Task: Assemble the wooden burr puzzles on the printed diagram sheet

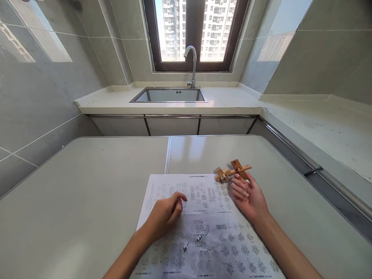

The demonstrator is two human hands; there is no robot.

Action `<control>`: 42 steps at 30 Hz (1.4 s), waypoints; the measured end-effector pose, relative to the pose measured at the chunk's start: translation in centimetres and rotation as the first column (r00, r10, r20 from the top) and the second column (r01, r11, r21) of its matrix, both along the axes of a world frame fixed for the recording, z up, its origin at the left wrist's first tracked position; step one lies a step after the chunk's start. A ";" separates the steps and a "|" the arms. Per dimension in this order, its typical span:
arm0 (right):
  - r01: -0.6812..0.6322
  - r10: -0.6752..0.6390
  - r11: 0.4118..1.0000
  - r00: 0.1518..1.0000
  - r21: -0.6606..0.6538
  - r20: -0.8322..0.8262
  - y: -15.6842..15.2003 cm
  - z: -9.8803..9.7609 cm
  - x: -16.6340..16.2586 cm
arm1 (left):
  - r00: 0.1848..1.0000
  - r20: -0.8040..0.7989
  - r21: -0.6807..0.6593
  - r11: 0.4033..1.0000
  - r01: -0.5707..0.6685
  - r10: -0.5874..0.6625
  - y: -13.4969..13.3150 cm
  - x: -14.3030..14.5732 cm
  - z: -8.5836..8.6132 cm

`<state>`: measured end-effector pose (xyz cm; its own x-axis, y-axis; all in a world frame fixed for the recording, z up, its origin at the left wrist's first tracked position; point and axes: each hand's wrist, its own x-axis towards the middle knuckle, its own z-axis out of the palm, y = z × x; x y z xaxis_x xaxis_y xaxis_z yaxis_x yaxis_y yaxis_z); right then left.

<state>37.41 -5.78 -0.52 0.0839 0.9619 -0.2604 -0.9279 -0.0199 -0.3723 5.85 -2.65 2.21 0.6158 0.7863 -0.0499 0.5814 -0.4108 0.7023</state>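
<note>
A printed instruction sheet (186, 224) lies on the table with rows of small drawings of burr-like figures and two small torn spots near its middle. My left hand (167, 215) rests over its left part, the index finger reaching toward the drawings and the other fingers curled in, with nothing held. Near the sheet's top right corner, my right hand (248, 195) is turned palm up with bent fingers. Its thumb and fingertips grip the near side of a wooden interlocking puzzle (236, 169), made of crossed notched sticks, some with dark markings. Part of the grip is hidden.
The pale table (87, 201) has a seam (167, 155) running away from me. Beyond stands a counter (232, 97) with a sink (168, 95) and a tall faucet (192, 66) under a window. Another counter (325, 128) runs along the right, and a tiled wall (52, 85) stands left.
</note>
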 end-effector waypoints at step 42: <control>-0.610 -0.308 0.780 -0.180 0.139 0.934 -4.2 1.6 -8.4 | 0.859 0.506 -0.173 0.967 0.187 -0.075 -1.8 0.3 1.2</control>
<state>29.03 -9.99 1.11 -0.4005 0.8665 0.2978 0.4669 0.4726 -0.7474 6.11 -4.45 3.44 0.6996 0.7020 0.1332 0.0885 -0.2701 0.9588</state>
